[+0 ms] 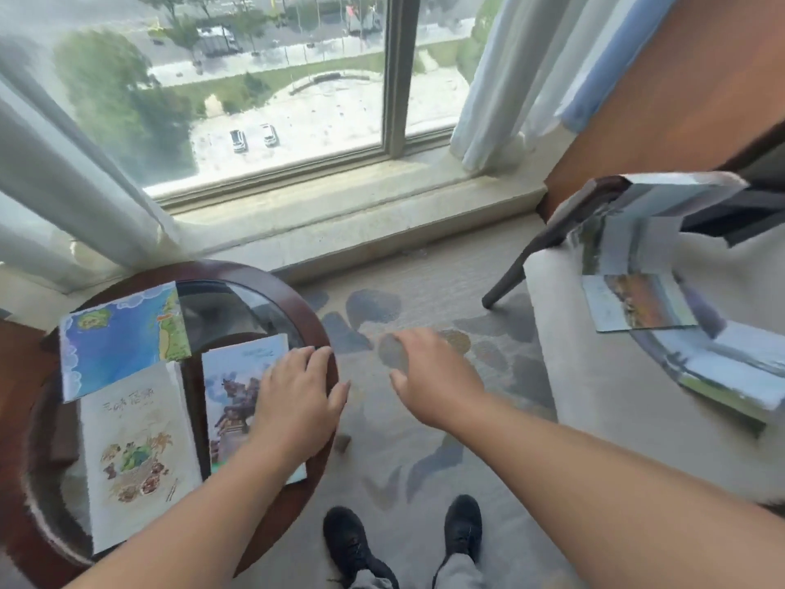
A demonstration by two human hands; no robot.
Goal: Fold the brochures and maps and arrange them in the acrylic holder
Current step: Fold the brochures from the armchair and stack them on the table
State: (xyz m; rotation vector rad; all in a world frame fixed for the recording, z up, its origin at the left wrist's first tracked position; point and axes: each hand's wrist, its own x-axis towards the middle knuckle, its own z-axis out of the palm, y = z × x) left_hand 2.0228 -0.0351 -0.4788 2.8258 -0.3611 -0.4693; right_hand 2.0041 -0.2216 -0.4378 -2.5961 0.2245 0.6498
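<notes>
Three folded papers lie on a round glass-topped table (297, 299) at the left: a blue map (114, 337), a white brochure with a food drawing (136, 452), and a brochure showing a statue (238, 397). My left hand (297, 397) rests flat on the statue brochure's right side, fingers spread over the table rim. Empty and with fingers loosely apart, my right hand (429, 367) hovers over the carpet. Several unfolded brochures (637, 299) lie on the white chair at the right, one long strip (628, 223) draped over its back. No acrylic holder is in sight.
A white upholstered chair (603, 401) with dark legs stands at the right. Behind are a window sill (361, 206), white curtains (63, 184) and a wooden panel (679, 99). Patterned carpet lies between table and chair, with my black shoes (403, 542) at the bottom.
</notes>
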